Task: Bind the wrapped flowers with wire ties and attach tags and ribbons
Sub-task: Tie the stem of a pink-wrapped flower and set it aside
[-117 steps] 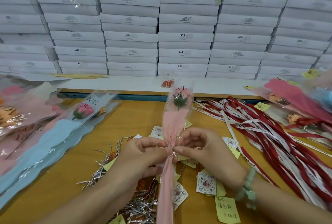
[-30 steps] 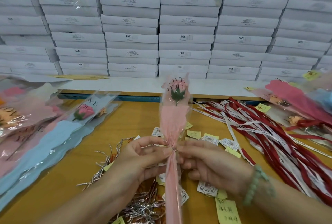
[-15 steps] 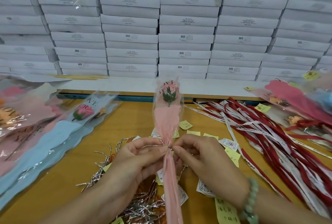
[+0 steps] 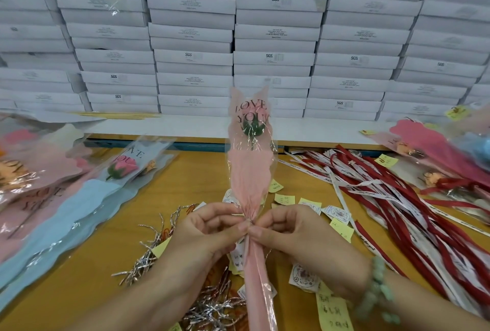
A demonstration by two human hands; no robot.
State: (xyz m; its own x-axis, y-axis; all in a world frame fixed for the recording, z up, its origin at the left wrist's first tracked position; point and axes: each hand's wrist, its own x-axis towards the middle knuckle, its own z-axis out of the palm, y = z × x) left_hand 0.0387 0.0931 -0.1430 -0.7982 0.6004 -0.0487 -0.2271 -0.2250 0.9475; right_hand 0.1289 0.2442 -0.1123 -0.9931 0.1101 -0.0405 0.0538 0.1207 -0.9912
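Left hand (image 4: pixel 204 235) and right hand (image 4: pixel 299 238) both pinch the tie (image 4: pixel 249 222) at the neck of the flower (image 4: pixel 250 171), centre frame over the bench (image 4: pixel 198 171). The flower has turned since 1 second ago (print now faces us), so binding looks nearly done.

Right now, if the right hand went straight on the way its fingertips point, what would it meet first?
The gathered neck of the wrapped flower, which the right hand pinches; its fingertips point toward the person's left. Just beyond is the left hand, which seems to pinch the same spot.
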